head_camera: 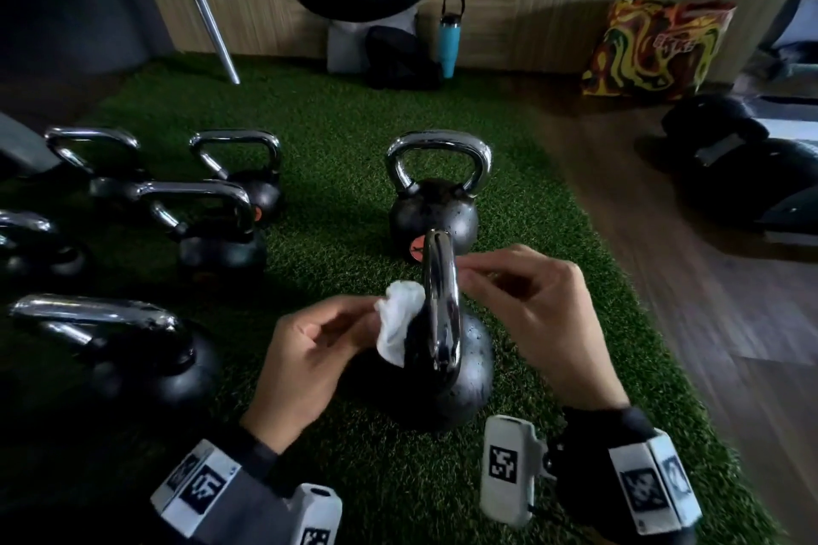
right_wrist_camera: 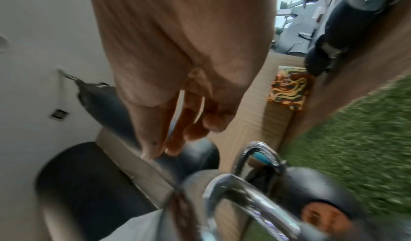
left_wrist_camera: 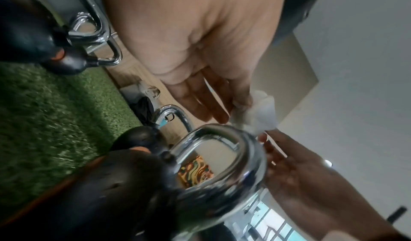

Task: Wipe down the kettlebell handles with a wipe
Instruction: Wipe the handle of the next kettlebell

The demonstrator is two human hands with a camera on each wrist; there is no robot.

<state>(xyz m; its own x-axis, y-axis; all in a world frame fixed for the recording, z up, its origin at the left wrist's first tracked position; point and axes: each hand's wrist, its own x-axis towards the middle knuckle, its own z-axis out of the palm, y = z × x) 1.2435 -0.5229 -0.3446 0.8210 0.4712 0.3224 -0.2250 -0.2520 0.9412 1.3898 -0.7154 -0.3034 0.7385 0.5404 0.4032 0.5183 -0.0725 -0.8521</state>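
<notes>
— Two hands, one kettlebell (head_camera: 447, 372) between them on the green turf (head_camera: 354, 119). Where's the wipe?

— White wipe (head_camera: 398, 325), bunched, pinched in the left hand (head_camera: 310, 350) at thumb and fingertips. It sits just left of the chrome handle (head_camera: 438, 301), touching or nearly; motion blur, hard to call.

— Handle orientation?

— Loop stands upright, seen edge-on from the head view, so its long run goes away from the person. Wipe is level with the middle of the loop.

— Right hand?

— Right hand (head_camera: 535, 314) is on the far side of the handle, fingers loosely curled, tips by the chrome. Holding nothing I can see. Whether it actually touches the bar, cannot tell.

— Nearer hand for the wipe stroke?

— Left, clearly. My guess: it wraps the wipe round the bar next.

— Others?

— Second kettlebell (head_camera: 436, 208) just behind; several more well off to the left.
</notes>
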